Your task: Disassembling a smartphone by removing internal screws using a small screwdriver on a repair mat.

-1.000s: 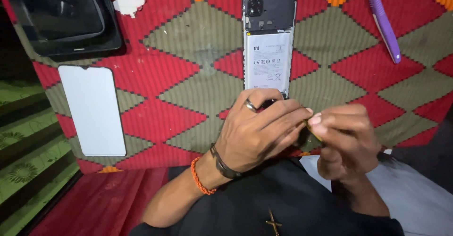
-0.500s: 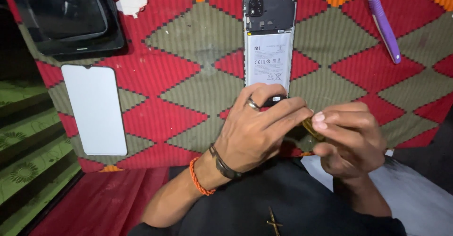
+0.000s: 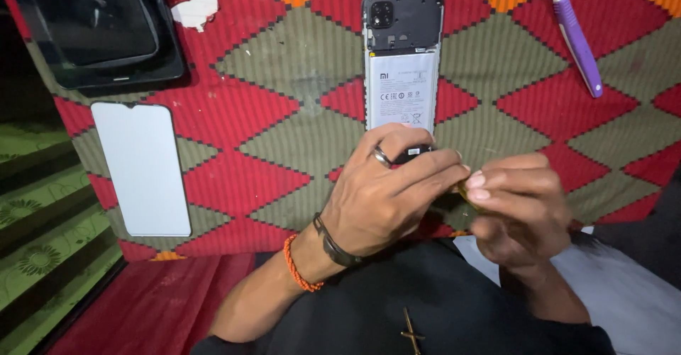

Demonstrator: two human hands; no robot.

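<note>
Patterned woven mat covers the floor – red, olive, orange diamonds. Opened smartphone, back cover off, lies far centre, its near end under my left hand. White screen panel at left. My right hand meets the left just right of it – fingertips of both pinch a small yellowish piece, mostly hidden.

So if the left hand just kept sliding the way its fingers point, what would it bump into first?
Most likely the right hand: the left hand's fingers point rightward at its fingertips, which pinch a small yellowish piece. Depth is hard to judge.
</note>
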